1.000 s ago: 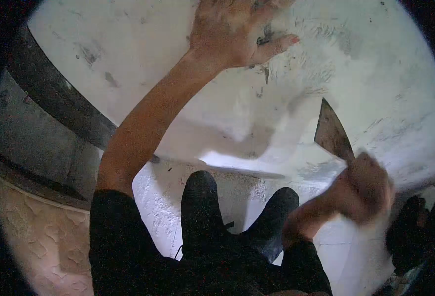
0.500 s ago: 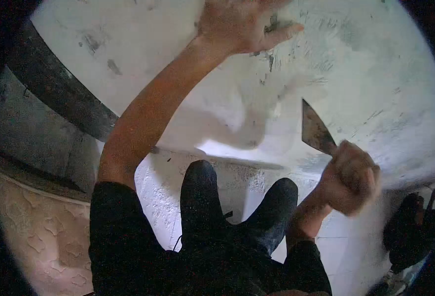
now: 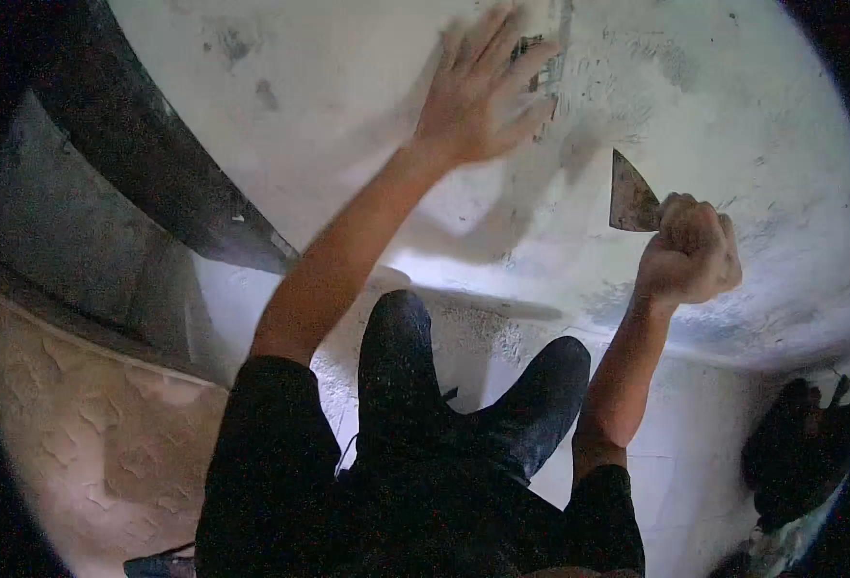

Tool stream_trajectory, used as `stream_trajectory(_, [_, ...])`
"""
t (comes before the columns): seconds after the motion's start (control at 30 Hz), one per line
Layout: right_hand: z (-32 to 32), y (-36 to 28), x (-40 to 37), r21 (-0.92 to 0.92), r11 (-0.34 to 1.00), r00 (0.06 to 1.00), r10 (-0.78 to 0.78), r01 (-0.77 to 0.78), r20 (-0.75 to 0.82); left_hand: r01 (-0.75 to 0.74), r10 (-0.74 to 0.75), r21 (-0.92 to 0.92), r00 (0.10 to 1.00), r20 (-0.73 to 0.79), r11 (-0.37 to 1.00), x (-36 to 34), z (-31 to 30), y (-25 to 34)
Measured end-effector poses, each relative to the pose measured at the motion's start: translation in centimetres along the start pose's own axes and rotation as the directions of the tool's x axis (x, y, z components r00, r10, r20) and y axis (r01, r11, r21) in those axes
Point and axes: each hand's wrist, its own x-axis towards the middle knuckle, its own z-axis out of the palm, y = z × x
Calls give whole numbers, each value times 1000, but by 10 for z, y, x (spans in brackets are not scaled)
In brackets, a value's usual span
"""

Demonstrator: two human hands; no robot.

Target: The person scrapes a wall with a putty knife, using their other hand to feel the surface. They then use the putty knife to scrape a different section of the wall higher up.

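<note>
My left hand (image 3: pixel 478 101) is spread near the pale, patchy wall (image 3: pixel 348 106), its fingers by a dark, rough damaged spot; whether the palm touches the surface I cannot tell. On the right, my right hand (image 3: pixel 692 249) is closed round the handle of a putty knife (image 3: pixel 632 196). The triangular, stained blade points up and to the left, in front of the wall. The handle itself is hidden in my fist.
A dark band (image 3: pixel 146 125) curves down the left side. At the lower left lies a patterned tan surface (image 3: pixel 97 433). My knees face the wall's base over a white floor (image 3: pixel 676 472). Dark items (image 3: pixel 796 453) are at the lower right.
My left hand now shows whole, lower in the view with its fingers spread. My right hand and the putty knife have risen, and the blade has tilted.
</note>
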Motion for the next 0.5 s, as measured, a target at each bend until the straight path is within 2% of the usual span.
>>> stream_trajectory(0.03, [-7, -7, 4, 209, 969, 992, 130, -129, 10, 101, -96, -65, 992, 76, 993, -43, -14, 14])
stream_trajectory(0.07, [-14, -14, 7, 409, 880, 966, 257, -242, 19, 228, -210, -40, 943, 257, 973, -89, -26, 23])
stream_trajectory(0.1, [-20, -25, 16, 577, 778, 966, 245, -247, 83, 418, -363, -53, 840, 404, 907, -155, -39, 30])
stream_trajectory(0.13, [-24, -28, 20, 715, 647, 962, 229, -264, 148, 588, -496, -7, 689, 528, 809, -220, -53, 36])
stream_trajectory(0.17, [-22, -28, 21, 714, 653, 965, 223, -254, 139, 714, -576, 20, 548, 606, 700, -310, -64, 46])
stream_trajectory(0.23, [-12, -31, 19, 466, 852, 971, 208, -238, 116, 880, -661, 262, 74, 747, 395, -437, -128, 96])
stream_trajectory(0.27, [-9, -32, 17, 459, 857, 972, 204, -234, 114, 898, -649, 379, -154, 745, 222, -485, -171, 131])
stream_trajectory(0.3, [-5, -29, 13, 234, 966, 991, 85, -107, 104, 891, -619, 438, -280, 734, 116, -510, -191, 152])
stream_trajectory(0.37, [-2, -43, 17, 472, 857, 972, 128, -209, 197, 832, -534, 540, -516, 669, -128, -534, -240, 201])
stream_trajectory(0.4, [0, -44, 19, 466, 860, 972, 130, -208, 194, 788, -487, 570, -601, 634, -232, -539, -258, 222])
stream_trajectory(0.47, [5, -41, 18, 409, 880, 967, 180, -240, 181, 707, -408, 596, -707, 578, -382, -540, -276, 246])
stream_trajectory(0.5, [13, -29, 7, 93, 987, 991, 133, -132, -7, 675, -375, 599, -737, 562, -431, -542, -278, 254])
